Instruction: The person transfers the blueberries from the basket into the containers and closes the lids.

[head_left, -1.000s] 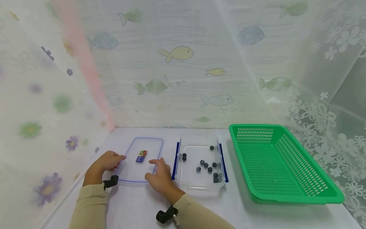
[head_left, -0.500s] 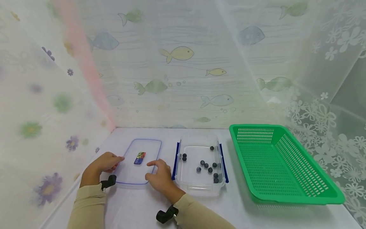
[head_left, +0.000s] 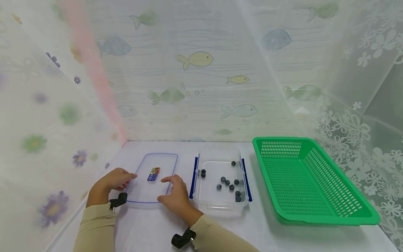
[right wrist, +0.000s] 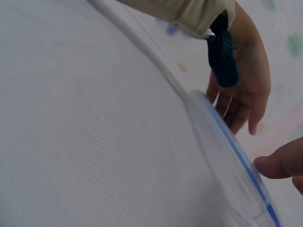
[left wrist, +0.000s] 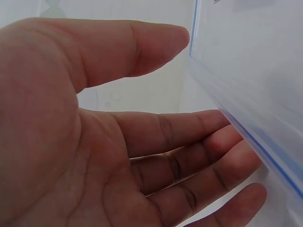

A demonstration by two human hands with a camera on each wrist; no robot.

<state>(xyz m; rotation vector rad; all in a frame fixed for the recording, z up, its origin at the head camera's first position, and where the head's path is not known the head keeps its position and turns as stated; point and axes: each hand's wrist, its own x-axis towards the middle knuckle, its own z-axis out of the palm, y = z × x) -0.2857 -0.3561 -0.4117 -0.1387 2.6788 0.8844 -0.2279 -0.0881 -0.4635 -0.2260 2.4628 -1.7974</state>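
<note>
A clear rectangular plastic lid (head_left: 146,190) with a thin blue edge line and a small colourful label (head_left: 153,174) lies on the white-covered table. My left hand (head_left: 114,180) is at its left edge; in the left wrist view the fingers (left wrist: 165,132) reach towards the edge, thumb apart from them. At the right edge is my right hand (head_left: 177,196), thumb and index finger spread. In the right wrist view its thumb (right wrist: 279,163) meets the blue line. Right of that hand stands an open clear box (head_left: 209,196) with blue side clips, holding several dark blueberry-like balls (head_left: 227,182).
A large green perforated basket (head_left: 300,189) stands on the right of the table (head_left: 132,231). Behind it all hangs a curtain (head_left: 201,80) printed with fish, and a flowered curtain (head_left: 56,140) closes the left side.
The lid has shifted slightly left and towards me. My left hand has moved a little left with it, and my right hand has shifted left slightly. The box and basket stay put.
</note>
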